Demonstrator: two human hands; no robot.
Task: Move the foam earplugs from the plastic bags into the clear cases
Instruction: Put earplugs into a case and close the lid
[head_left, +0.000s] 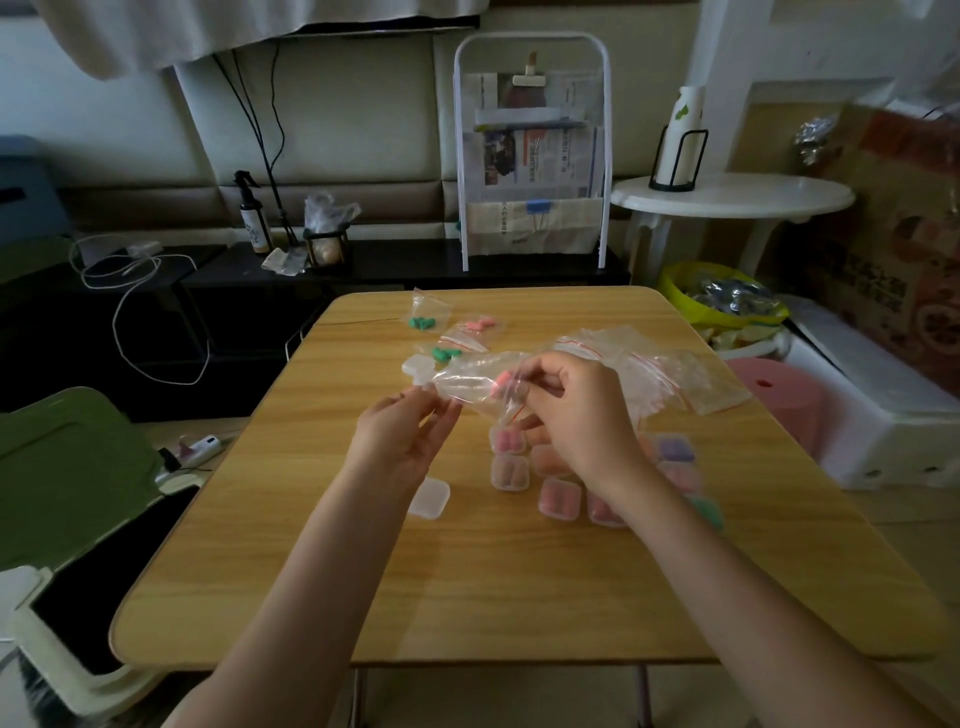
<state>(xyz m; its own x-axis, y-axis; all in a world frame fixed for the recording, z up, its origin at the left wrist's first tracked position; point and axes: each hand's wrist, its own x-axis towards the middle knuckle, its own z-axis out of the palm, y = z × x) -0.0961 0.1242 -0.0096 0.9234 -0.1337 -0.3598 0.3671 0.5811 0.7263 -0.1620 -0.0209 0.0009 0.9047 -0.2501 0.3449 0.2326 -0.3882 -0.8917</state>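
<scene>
Both hands hold one plastic bag (470, 379) above the wooden table (467, 587): the right hand (576, 410) pinches its red-striped mouth, the left hand (402, 431) pinches the closed end. Pink earplugs (503, 383) sit inside near the mouth. Step in hand, by judgement: extraction. Next, draw them out and seat them in the empty clear case (429, 498) near the left wrist.

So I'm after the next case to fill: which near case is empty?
The white-looking case under the left wrist; it stands apart, and the grouped cases hold earplugs.
</scene>
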